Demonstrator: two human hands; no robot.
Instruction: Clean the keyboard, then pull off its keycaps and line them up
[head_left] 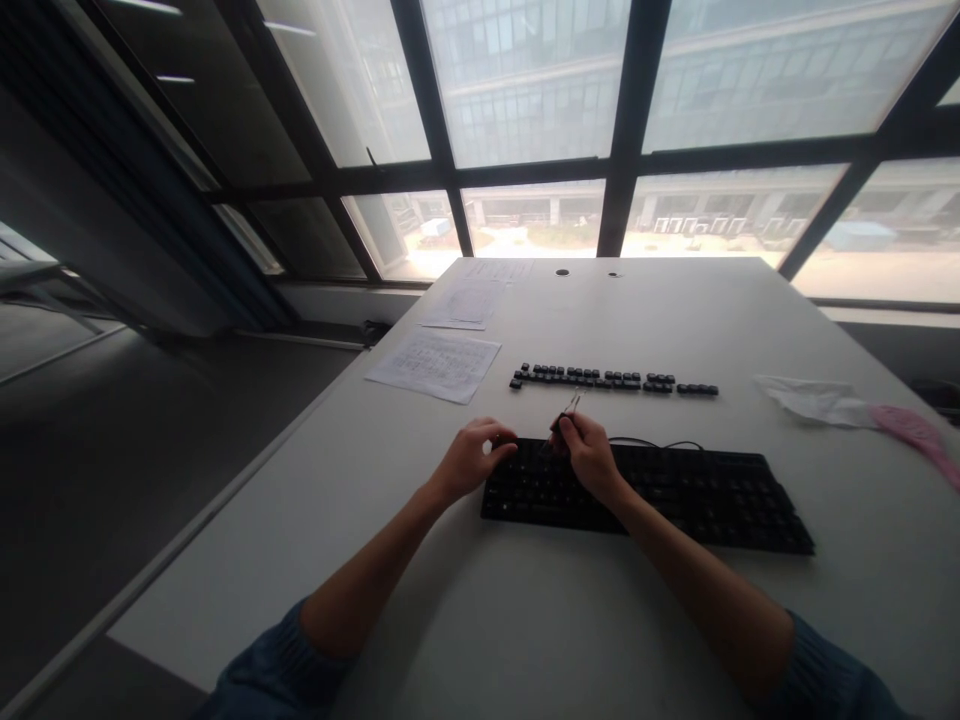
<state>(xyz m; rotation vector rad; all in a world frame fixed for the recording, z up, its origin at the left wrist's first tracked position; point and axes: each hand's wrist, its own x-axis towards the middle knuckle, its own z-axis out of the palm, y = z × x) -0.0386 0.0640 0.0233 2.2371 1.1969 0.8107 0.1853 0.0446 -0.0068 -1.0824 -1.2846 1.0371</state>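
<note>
A black keyboard (705, 500) lies on the white table in front of me, slightly turned. At its upper left corner is my left hand (480, 450), with thumb and fingers curled closed on the edge. My right hand (589, 455) is closed around a wire keycap puller (574, 402) above the upper part of the keyboard. The puller's thin wire loops point up and away from the keys; its dark handle is mostly covered by my fingers. Beyond the keyboard, several loose black keycaps (585, 378) stand in rows.
Printed paper sheets (435, 365) lie at the table's left side. A white cloth or tissue (814, 400) and a pink cloth (911, 435) are at the right. The keyboard's cable (682, 444) curves behind it. Large windows (525, 80) rise past the table's far edge.
</note>
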